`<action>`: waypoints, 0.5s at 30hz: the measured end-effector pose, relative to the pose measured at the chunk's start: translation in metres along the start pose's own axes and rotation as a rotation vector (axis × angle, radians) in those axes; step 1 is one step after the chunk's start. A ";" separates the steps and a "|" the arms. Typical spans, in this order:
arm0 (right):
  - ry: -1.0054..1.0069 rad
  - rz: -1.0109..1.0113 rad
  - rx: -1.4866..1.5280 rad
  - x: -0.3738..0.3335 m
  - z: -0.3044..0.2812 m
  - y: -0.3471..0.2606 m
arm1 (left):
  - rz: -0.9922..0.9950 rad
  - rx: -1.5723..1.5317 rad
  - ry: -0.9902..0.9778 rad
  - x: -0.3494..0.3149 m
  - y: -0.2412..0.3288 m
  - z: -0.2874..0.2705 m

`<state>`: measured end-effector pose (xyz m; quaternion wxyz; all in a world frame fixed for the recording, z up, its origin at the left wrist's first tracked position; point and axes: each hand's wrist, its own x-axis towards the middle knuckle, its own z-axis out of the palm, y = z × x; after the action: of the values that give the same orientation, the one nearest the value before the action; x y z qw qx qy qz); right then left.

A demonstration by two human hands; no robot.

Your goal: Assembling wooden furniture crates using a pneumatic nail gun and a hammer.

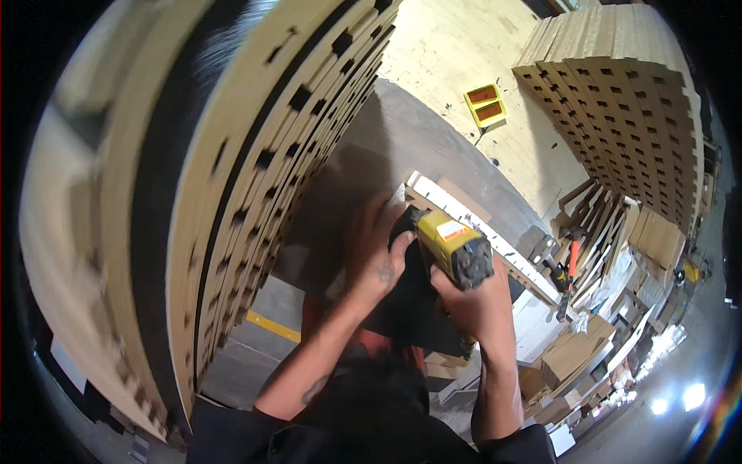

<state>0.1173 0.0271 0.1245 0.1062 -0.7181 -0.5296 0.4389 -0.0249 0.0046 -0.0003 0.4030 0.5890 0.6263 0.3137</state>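
Observation:
My right hand (pixel 471 303) is wrapped round the handle of a yellow and black nail gun (pixel 452 246), whose nose points left toward the end of a wooden piece. My left hand (pixel 379 240) grips the edge of a dark panel (pixel 402 305), its thumb close to the gun's nose. Most of that panel is hidden behind my hands and the tool. Just beyond them, a long white-edged board (pixel 483 232) with dark marks along it runs from upper left to lower right. Exactly where the nose touches cannot be made out.
Tall stacks of slotted wooden boards rise at my left (pixel 255 155) and at the far right (pixel 610 108). A yellow two-compartment box (pixel 485 106) lies on the plywood surface (pixel 440 46). A red-handled hammer (pixel 572 267) and loose wood strips (pixel 599 224) are on the right.

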 end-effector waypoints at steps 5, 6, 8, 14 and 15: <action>-0.156 0.197 0.163 -0.018 -0.012 0.004 | -0.006 0.144 0.170 -0.022 -0.017 -0.002; -0.090 0.183 0.327 -0.037 -0.025 0.019 | -0.169 0.057 0.261 -0.041 -0.010 -0.007; -0.036 0.237 0.464 -0.078 -0.051 0.038 | -0.196 0.191 0.339 -0.098 -0.010 -0.034; -0.297 0.020 -0.099 -0.119 -0.069 0.071 | -0.508 -0.038 0.594 -0.193 -0.018 0.005; -0.328 0.073 -0.097 -0.122 -0.063 0.075 | -0.567 -0.148 0.624 -0.189 -0.014 0.004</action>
<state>0.2070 -0.0889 0.1790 -0.0324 -0.6600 -0.5338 0.5276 -0.0315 -0.1848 0.0106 0.3055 0.2395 0.8313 0.3978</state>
